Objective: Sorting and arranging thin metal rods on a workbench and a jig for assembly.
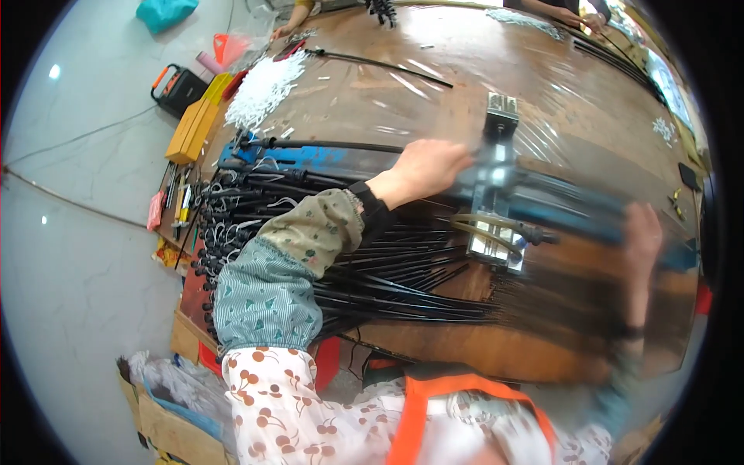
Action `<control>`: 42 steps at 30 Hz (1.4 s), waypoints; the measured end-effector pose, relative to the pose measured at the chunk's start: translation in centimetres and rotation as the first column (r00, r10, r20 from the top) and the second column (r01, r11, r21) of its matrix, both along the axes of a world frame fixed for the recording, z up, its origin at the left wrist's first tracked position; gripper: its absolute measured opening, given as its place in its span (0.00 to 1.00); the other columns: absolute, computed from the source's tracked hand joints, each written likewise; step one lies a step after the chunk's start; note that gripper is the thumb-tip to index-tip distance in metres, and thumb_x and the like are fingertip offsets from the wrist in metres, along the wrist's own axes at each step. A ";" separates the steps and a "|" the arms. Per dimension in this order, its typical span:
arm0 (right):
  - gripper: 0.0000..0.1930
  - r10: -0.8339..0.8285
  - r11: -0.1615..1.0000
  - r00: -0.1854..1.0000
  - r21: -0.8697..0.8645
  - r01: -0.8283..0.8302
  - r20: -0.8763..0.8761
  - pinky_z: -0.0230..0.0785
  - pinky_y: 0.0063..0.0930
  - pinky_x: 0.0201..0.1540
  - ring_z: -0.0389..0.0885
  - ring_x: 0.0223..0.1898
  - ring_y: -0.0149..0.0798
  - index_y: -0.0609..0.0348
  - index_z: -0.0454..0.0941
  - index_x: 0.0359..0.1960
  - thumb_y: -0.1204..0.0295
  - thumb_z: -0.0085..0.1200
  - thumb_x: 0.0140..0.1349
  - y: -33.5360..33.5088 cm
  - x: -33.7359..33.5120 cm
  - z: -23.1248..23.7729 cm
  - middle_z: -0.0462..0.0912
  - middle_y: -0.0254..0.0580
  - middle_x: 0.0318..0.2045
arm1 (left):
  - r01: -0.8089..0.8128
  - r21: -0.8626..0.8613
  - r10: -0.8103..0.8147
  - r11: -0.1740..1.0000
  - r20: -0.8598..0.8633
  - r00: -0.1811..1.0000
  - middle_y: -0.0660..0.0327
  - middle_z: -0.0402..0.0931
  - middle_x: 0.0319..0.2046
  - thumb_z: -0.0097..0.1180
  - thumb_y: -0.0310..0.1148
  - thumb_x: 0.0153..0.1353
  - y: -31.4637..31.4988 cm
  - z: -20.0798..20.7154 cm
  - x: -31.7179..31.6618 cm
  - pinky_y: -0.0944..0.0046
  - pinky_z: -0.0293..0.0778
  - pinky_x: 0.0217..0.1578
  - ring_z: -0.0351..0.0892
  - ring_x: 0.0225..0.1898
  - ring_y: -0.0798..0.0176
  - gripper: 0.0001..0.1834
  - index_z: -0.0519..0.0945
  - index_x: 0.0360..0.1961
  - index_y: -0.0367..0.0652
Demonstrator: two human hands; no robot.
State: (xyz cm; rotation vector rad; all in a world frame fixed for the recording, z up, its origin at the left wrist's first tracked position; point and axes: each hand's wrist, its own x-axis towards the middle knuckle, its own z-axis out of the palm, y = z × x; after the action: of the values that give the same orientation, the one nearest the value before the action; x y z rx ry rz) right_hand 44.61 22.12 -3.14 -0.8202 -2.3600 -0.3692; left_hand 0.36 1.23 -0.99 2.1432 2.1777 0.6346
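My left hand (430, 169) is closed near the centre, its fingers wrapped round a long black rod (333, 145) that lies along a blue rail (310, 157). Just right of that hand stands a metal clamping device (496, 174) with a shiny silver base block (496, 242), partly blurred. My right hand (643, 236) is smeared by motion at the right end of the rail, so its fingers and anything in them are unclear. Under my left forearm lies a thick bundle of black rods (372, 298), with dark fittings and pale loops at their left ends.
White small tube pieces (267, 89) are heaped at the far left of the table (573, 325). Yellow boxes (194, 130) and hand tools (182, 205) line its left edge. Another person's hand (283, 31) is at the far left; more hands (581, 19) work at the far right.
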 end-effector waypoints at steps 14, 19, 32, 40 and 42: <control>0.18 0.253 0.948 0.966 -0.187 -0.258 -0.048 0.60 0.40 0.52 0.76 0.48 0.47 0.59 0.81 0.53 0.67 0.61 0.62 -11.9 -6.4 0.4 0.84 0.42 0.42 | -0.062 -0.110 0.063 0.992 0.002 0.998 0.46 0.80 0.28 0.52 0.39 0.67 0.8 1.0 1.3 0.41 0.73 0.35 0.80 0.34 0.36 0.11 0.78 0.33 0.43; 0.17 0.292 0.839 0.944 -0.432 -0.330 -0.155 0.63 0.41 0.50 0.75 0.45 0.50 0.61 0.80 0.49 0.74 0.62 0.57 -12.2 -9.9 -0.4 0.82 0.44 0.38 | -0.080 -0.083 0.077 0.993 -0.042 0.996 0.45 0.79 0.27 0.52 0.36 0.67 -0.4 1.0 1.3 0.40 0.72 0.33 0.80 0.34 0.36 0.08 0.76 0.33 0.44; 0.18 0.549 0.754 0.834 -0.465 -0.464 0.057 0.66 0.43 0.43 0.75 0.38 0.43 0.53 0.77 0.32 0.60 0.71 0.46 -18.9 -8.0 -3.2 0.76 0.38 0.30 | 0.338 0.412 -0.021 0.846 -0.608 0.794 0.65 0.77 0.31 0.58 0.36 0.64 0.7 -1.1 -10.1 0.55 0.73 0.37 0.78 0.36 0.55 0.05 0.77 0.38 0.51; 0.13 0.613 0.690 0.764 -0.333 -0.643 -0.203 0.72 0.40 0.31 0.77 0.31 0.48 0.62 0.78 0.36 0.81 0.63 0.47 -21.5 -8.8 -6.0 0.77 0.46 0.30 | 0.057 0.091 -0.040 0.994 -0.173 0.984 0.64 0.73 0.29 0.63 0.37 0.53 -17.3 -4.0 11.9 0.51 0.65 0.40 0.74 0.33 0.56 0.10 0.80 0.36 0.48; 0.17 0.584 0.698 0.769 -0.322 -0.640 -0.261 0.73 0.38 0.31 0.79 0.34 0.50 0.64 0.78 0.41 0.84 0.64 0.48 -21.1 -8.8 -4.7 0.78 0.47 0.34 | -0.064 0.078 0.067 0.995 -0.039 0.997 0.62 0.73 0.28 0.60 0.30 0.55 -18.2 -4.5 15.5 0.56 0.68 0.35 0.75 0.31 0.57 0.13 0.80 0.43 0.46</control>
State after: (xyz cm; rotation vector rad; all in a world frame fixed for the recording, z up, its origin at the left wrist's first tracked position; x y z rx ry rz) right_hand 35.79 1.07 -7.84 -0.1524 -2.4336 0.4531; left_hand 15.85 -16.98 -5.52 2.1476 2.2905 0.6939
